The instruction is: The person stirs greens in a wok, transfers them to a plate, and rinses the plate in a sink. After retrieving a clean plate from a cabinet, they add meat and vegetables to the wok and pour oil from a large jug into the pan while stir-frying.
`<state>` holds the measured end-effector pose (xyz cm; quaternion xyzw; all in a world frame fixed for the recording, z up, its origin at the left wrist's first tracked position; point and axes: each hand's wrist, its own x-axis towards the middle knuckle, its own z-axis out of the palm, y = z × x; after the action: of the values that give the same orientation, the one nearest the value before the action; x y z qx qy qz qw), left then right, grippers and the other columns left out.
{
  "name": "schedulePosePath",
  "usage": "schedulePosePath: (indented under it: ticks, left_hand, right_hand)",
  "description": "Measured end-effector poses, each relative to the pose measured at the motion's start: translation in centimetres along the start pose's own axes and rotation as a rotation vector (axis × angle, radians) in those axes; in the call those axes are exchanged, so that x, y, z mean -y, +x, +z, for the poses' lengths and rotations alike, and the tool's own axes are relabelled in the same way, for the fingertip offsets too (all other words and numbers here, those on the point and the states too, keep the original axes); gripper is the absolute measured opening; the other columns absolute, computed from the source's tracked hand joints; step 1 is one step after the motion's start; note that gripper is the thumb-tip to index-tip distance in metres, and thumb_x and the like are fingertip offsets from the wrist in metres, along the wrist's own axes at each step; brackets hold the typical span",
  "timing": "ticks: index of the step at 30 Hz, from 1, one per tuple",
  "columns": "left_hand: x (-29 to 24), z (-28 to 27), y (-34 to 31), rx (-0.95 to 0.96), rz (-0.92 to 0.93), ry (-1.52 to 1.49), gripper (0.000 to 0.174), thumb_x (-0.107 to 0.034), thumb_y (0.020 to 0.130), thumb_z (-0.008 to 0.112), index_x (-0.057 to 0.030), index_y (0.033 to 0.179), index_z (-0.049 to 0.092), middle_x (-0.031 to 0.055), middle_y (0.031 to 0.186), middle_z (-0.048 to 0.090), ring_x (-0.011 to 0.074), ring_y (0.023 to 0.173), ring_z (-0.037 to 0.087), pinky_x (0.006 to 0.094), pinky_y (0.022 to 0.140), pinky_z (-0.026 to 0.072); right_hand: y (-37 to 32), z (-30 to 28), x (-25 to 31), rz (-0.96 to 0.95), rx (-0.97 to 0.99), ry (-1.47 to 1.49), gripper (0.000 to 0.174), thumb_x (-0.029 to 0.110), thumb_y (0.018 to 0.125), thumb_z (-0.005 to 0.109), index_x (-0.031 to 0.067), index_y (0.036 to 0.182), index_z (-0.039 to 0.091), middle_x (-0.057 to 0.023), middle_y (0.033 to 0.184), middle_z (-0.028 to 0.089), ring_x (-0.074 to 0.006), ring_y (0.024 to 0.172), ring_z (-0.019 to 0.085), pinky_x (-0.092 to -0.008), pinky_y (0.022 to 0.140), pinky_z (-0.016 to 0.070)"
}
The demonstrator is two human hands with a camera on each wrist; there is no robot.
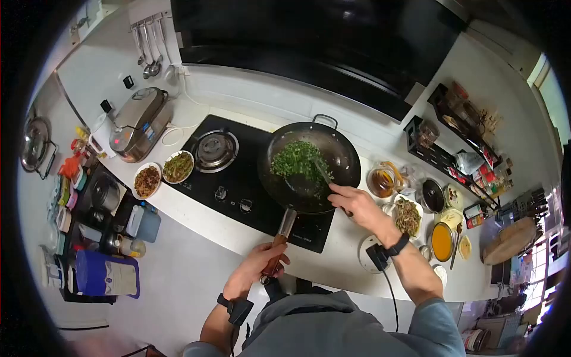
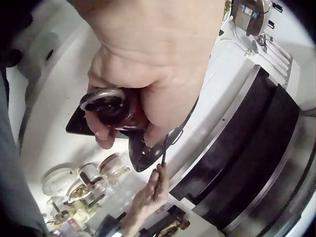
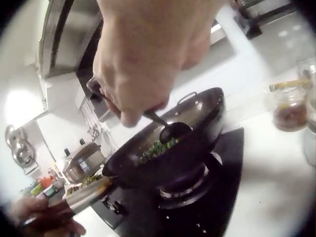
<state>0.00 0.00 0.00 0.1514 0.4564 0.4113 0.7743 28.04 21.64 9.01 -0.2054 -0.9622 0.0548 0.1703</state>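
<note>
A black wok [image 1: 345, 157] sits on the right burner, holding chopped greens [image 1: 294, 160] gathered toward its back left. My left hand [image 1: 256, 269] grips the wok's wooden handle [image 1: 276, 250] with curled fingers; the ring at the handle's end [image 2: 101, 100] pokes out below the palm in the left wrist view. Over the wok's right rim, my right hand [image 1: 363, 209] holds a long-handled ladle [image 1: 323, 171]. Its dark rounded head [image 3: 175, 131] is inside the wok at the greens, tilted down from the fingers.
Left of the black cooktop [image 1: 205, 128] stand two bowls of cooked food [image 1: 147, 181] and a rice cooker [image 1: 140, 125]. To the right are a glass jug [image 1: 382, 180], a plate of sliced food [image 1: 408, 215] and an orange-filled bowl [image 1: 442, 241]. A range hood [image 1: 321, 47] overhangs the back.
</note>
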Motion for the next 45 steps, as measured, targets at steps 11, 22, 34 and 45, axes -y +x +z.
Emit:
schedulePosePath:
  ticks: [11,22,34,45]
  left_hand:
    - [0.8,-0.1,1.2,-0.016,0.036,0.073,0.025,-0.027,0.101,0.077,-0.0056,0.108,0.065,0.0051,0.080,0.069,0.0150,0.056,0.064,0.0297,0.047,0.0489]
    - [1.5,-0.2,0.3,-0.069,0.050,0.167,0.028,-0.020,0.099,0.079,-0.0063,0.119,0.063,0.0042,0.082,0.067,0.0137,0.058,0.064,0.0291,0.049,0.0484]
    - [1.2,0.8,-0.3,-0.122,0.057,0.193,0.030,-0.021,0.099,0.078,-0.0054,0.120,0.064,0.0035,0.081,0.066,0.0135,0.056,0.062,0.0276,0.048,0.0458]
    - [1.2,0.6,-0.1,-0.139,0.055,0.173,0.024,-0.024,0.100,0.078,-0.0050,0.108,0.066,0.0038,0.078,0.067,0.0125,0.055,0.062,0.0277,0.048,0.0451]
  right_hand:
    - [0.7,-11.4,4.2,-0.065,0.378,0.137,0.041,-0.013,0.075,0.067,-0.0015,0.114,0.073,-0.0221,0.132,0.072,-0.0397,0.124,0.069,-0.0460,0.098,0.0597]
    - [4.0,-4.6,-1.5,0.709,-0.460,-0.058,0.021,0.014,0.100,0.063,-0.0036,0.102,0.075,-0.0285,0.087,0.073,-0.0435,0.084,0.076,-0.0473,0.078,0.0585]
    - [7.1,-10.1,-3.6,0.444,-0.318,0.105,0.020,0.013,0.097,0.067,-0.0039,0.097,0.076,-0.0302,0.090,0.073,-0.0470,0.083,0.074,-0.0440,0.078,0.0610]
    - [8.2,-6.2,-5.8,0.686,-0.352,0.318,0.026,0.017,0.099,0.060,-0.0032,0.097,0.077,-0.0201,0.075,0.076,-0.0311,0.069,0.077,-0.0397,0.069,0.0596]
